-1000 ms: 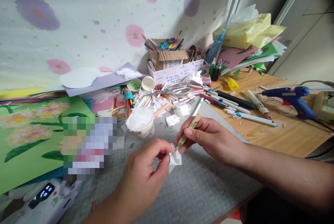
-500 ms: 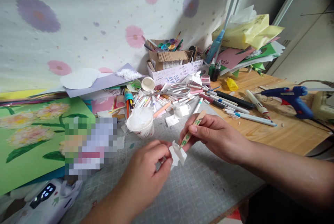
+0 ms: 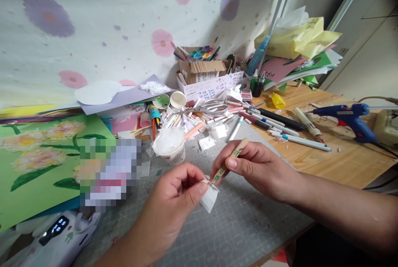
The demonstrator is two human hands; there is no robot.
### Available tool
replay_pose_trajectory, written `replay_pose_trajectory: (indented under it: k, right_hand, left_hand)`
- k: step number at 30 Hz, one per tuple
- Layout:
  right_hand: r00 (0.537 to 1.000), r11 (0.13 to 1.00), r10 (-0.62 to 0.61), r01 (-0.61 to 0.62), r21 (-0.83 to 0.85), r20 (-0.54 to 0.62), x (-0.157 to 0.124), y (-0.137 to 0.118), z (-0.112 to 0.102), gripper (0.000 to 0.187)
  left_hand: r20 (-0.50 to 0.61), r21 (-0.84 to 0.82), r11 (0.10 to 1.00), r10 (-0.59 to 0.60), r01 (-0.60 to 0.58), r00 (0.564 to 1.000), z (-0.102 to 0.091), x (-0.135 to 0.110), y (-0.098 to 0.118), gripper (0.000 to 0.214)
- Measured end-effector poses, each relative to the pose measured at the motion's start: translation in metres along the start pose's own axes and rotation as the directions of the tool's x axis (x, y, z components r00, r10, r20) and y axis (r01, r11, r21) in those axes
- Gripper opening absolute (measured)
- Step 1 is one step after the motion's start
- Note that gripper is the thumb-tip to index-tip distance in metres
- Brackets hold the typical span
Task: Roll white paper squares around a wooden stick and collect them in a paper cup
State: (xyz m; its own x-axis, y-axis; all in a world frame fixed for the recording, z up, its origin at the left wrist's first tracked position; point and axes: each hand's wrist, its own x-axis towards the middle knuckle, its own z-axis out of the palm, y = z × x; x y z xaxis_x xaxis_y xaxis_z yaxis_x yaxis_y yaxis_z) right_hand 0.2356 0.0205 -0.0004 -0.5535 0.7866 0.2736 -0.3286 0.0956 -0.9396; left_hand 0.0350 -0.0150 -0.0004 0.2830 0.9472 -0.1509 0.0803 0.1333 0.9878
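Note:
My left hand pinches a small square of white tissue paper between thumb and fingers, above the grey cutting mat. My right hand grips a short wooden stick with green marks, its lower tip pressed into the top of the tissue. Both hands are closed. Just behind them stands a paper cup filled with white tissue.
A green flower picture lies at the left. Pens, markers and scissors litter the back of the mat, with a cardboard box behind. A blue glue gun rests on the wooden table at right. Paper stacks rise at the back right.
My left hand has lifted and turned the tissue piece slightly right, closing more tightly round it. The stick's tip has stayed against the tissue, with my right hand shifting a little.

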Motion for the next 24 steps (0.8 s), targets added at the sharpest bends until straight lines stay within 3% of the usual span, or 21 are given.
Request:
replay_pose_trajectory:
  k: [6, 10, 24]
  right_hand:
    - [0.995, 0.981, -0.100, 0.102, -0.163, 0.019, -0.002, -0.010, 0.000, 0.015]
    - [0.994, 0.962, -0.101, 0.106, -0.250, 0.034, -0.004, -0.013, 0.000, 0.014]
    - [0.997, 0.966, -0.037, 0.051, -0.253, 0.061, -0.005, -0.014, 0.001, 0.014]
  left_hand:
    - [0.024, -0.077, 0.996, -0.046, 0.048, 0.999, -0.003, 0.001, -0.004, 0.019]
    - [0.042, -0.099, 0.993, -0.065, 0.069, 0.997, -0.002, 0.002, -0.003, 0.018]
    - [0.068, -0.081, 0.992, -0.091, 0.097, 0.993, -0.004, 0.001, -0.005, 0.019]
